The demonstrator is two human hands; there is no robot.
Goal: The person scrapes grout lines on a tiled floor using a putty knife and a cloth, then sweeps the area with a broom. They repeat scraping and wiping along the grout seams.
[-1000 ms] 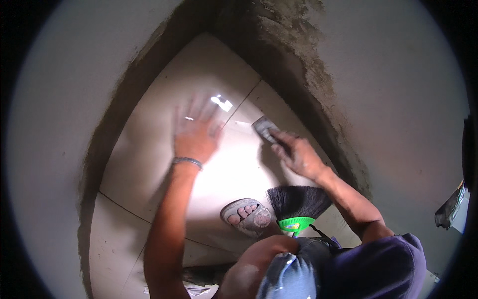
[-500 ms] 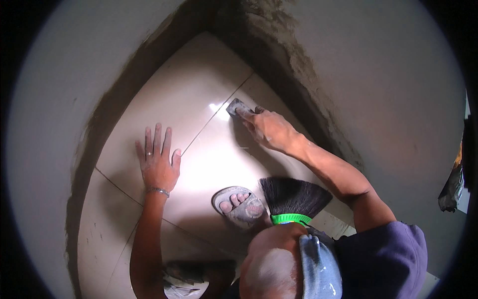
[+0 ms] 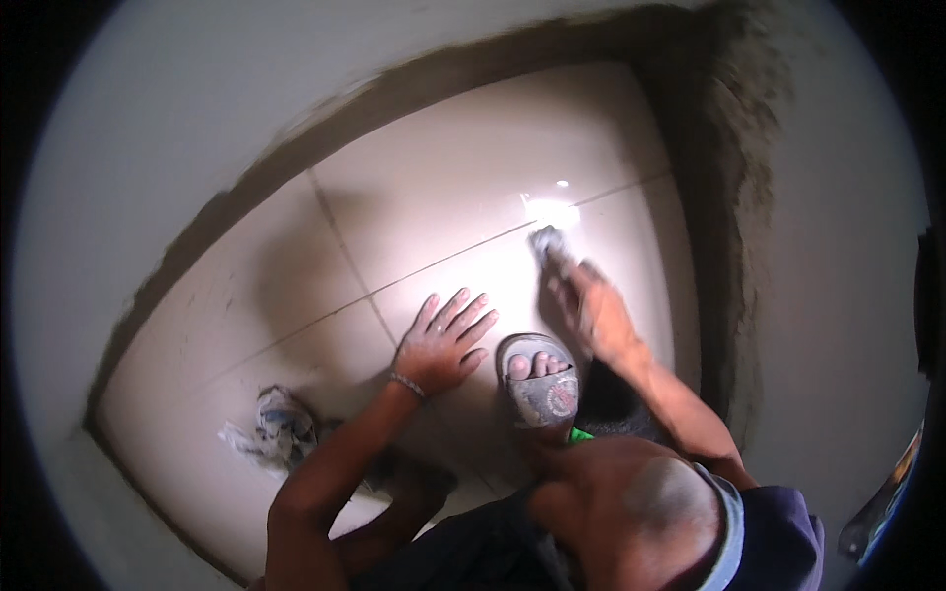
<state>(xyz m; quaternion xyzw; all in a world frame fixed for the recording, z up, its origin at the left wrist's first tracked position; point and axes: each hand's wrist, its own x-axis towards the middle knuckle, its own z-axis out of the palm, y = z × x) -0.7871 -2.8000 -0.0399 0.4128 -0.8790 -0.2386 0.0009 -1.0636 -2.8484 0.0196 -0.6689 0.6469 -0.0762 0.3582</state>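
Observation:
My left hand (image 3: 442, 342) lies with fingers spread on the pale tiled floor (image 3: 443, 167), just left of my sandalled foot (image 3: 540, 379). My right hand (image 3: 596, 315) grips a small grey float (image 3: 547, 242), blurred by motion, on the tiles just below a thin joint line and a bright glare. My bare knee (image 3: 655, 502), dusty grey on top, is at the lower right. A broom (image 3: 623, 421) with black bristles and a green band is mostly hidden behind the foot and right arm.
Pale walls (image 3: 168, 118) with dark, rough cement bands (image 3: 734, 177) along their bases enclose the floor and meet in a corner at upper right. A crumpled white and grey bundle (image 3: 276, 424) lies at lower left. A dark object (image 3: 867, 517) stands at the right edge.
The view has swung, shifting the corner right. The float went leftward, then appears blurred nearer my foot. My left hand now sits beside the foot. The broom became mostly covered; the bundle came into fuller view.

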